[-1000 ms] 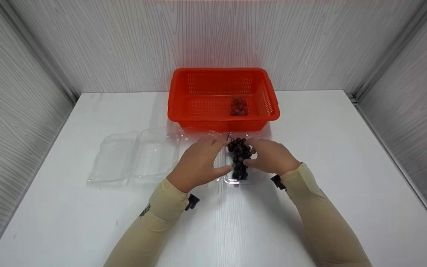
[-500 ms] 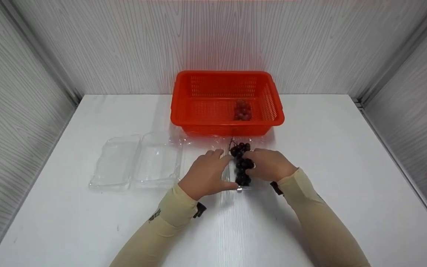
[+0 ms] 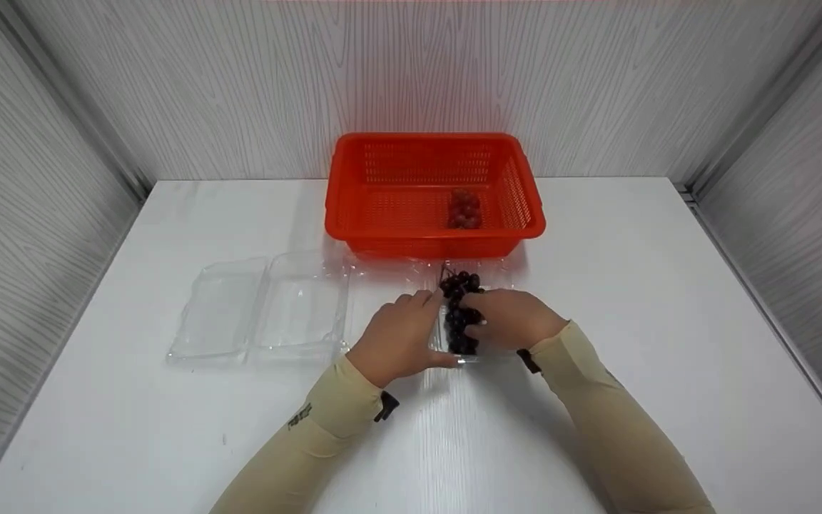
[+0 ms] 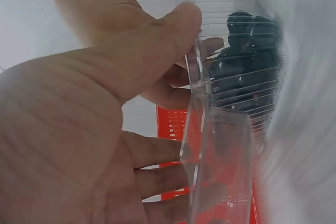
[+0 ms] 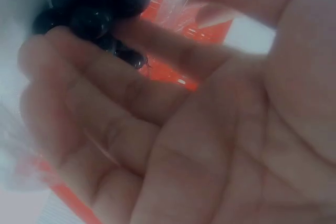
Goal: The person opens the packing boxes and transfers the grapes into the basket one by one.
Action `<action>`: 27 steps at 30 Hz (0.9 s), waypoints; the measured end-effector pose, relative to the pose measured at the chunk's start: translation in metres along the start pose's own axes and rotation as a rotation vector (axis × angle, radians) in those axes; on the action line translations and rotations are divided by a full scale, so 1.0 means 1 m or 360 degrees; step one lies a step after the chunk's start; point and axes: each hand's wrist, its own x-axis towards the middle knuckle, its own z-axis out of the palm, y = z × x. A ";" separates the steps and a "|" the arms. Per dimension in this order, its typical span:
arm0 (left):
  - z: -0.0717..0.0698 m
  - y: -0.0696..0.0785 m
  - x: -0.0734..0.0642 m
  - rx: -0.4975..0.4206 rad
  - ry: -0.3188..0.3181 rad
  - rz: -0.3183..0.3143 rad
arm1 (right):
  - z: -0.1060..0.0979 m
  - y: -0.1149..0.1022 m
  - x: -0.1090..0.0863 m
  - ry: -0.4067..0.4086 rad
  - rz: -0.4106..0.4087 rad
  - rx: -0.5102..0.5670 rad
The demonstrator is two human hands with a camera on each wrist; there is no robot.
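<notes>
A bunch of dark grapes [image 3: 462,341] lies lengthwise in the right half of an opened clear plastic clamshell box [image 4: 195,129], its stem toward the basket. My right hand [image 3: 514,314] comes in from the right, thumb and fingertips pinching the middle of the bunch; in the right wrist view the grapes [image 5: 100,3] sit right at the fingertips. My left hand [image 3: 398,339] spans the box's left side, its thumb at the front corner and its nearly straight fingers along the rim. Part of the box is hidden under both hands.
Behind the box stands a red plastic basket [image 3: 436,234] with a bunch of red grapes [image 3: 464,208] inside. To the left lies another opened clear clamshell box [image 3: 300,307] on the white table [image 3: 133,421]. Pale panels enclose the back and sides.
My left hand has moved slightly right and toward me, its thumb now at the box's front corner. My right fingers have closed in on the middle of the dark grapes, which stay in the box.
</notes>
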 end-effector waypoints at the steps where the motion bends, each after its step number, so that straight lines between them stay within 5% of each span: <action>1: 0.000 0.000 0.000 -0.0008 0.0005 -0.0001 | 0.000 0.000 0.000 0.0003 -0.0017 0.0004; 8: 0.002 -0.003 -0.001 -0.0060 -0.0029 -0.0045 | 0.002 -0.002 0.002 -0.0048 0.0078 0.0046; 15: -0.001 -0.001 -0.003 -0.0082 -0.0089 -0.0068 | 0.003 -0.001 0.002 -0.0046 -0.0052 0.0076; 27: 0.000 0.000 -0.003 -0.0069 -0.0098 -0.0074 | 0.000 0.001 0.003 0.0030 0.0077 0.0077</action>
